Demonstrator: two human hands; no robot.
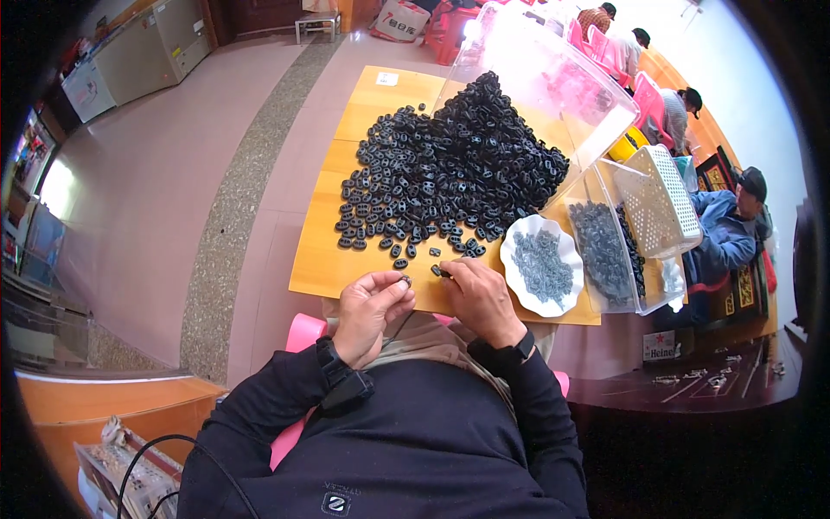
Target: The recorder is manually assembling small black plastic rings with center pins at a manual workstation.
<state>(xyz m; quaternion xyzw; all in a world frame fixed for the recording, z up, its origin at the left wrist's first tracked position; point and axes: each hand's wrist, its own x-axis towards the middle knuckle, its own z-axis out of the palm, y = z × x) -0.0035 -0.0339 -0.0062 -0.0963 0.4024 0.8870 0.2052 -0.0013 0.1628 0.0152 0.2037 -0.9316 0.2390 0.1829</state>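
My left hand [376, 309] is closed in a pinch at the table's near edge, with a tiny dark, shiny piece [405, 280] between thumb and fingertips; its kind is too small to tell. To its right, my right hand [481, 299] is closed too, its fingertips on a small black plastic piece [437, 271] low over the table [333, 268]. Beyond both hands spreads a big heap of black oval two-holed plastic pieces [432, 169], resembling cord locks. Beside my right hand stands a white scalloped dish [512, 278] holding many tiny grey parts, perhaps springs.
A large clear plastic bin [596, 112] lies at the heap's far right side. Right of the dish, a clear divided box [596, 186] holds grey and black parts, with a white perforated basket [661, 199] on it. A person in blue [722, 229] sits beyond; others sit farther back.
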